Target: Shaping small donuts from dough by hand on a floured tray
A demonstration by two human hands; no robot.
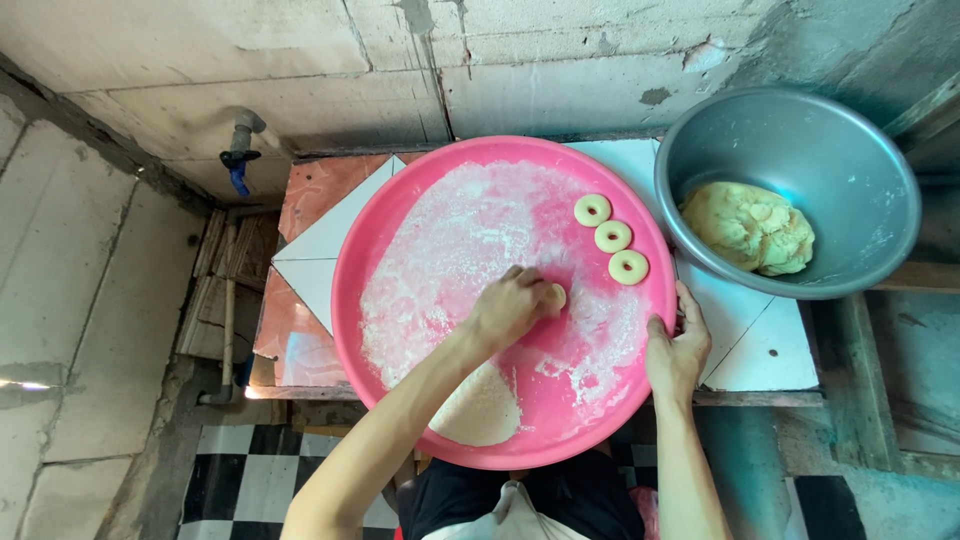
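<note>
We see a big pink tray [400, 240] on a small tiled table [330, 235]. White flour is spread over most of the tray.

The left hand [512, 305] is in the middle of the tray. Its fingers are curled in and pinching a small piece of dough [557, 296], pressing it down on the floury part. The right hand [676, 352] is at the near right edge of the tray. It grips the rim, with the thumb on top and the other fingers under it.

Three little dough rings [612, 237] lie in a row on the far right side of the tray, just beside each other. Each one has a hole in the middle. These look finished.

To the right of the tray sits a grey metal bowl [800, 140]. A big lump of yellow dough [750, 227] is in it, so we think there is lots left to shape. Only three rings are made and a fourth piece is in hand, so the work looks near its start.

A pipe with a blue tap [238, 165] is on the wall at the far left. A black and white floor [240, 480] shows below.
</note>
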